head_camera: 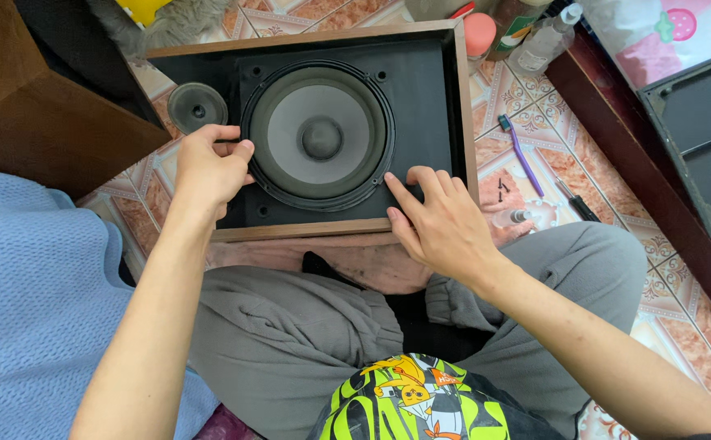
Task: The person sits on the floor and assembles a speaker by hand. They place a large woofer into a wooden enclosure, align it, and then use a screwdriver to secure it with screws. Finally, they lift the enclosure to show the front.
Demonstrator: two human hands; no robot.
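Currently both hands rest on the speaker cabinet (445, 122), which lies face-up on the tiled floor (534, 98), near edge against the person's crossed legs. Left hand (209, 167): fingers curled, tips pinching the left rim of the woofer (320, 134). Right hand (437, 220): fingers spread flat, tips pressing the rim's near-right edge; it grips nothing. Judgement: seating goes best with even pressure on opposite sides, fingers kept off the cone. Woofer: round, grey cone, dark dust cap, black surround, set in a black baffle framed in brown wood. Small round tweeter (197, 107) lies far-left. Purple toothbrush (521, 155) lies right of the cabinet
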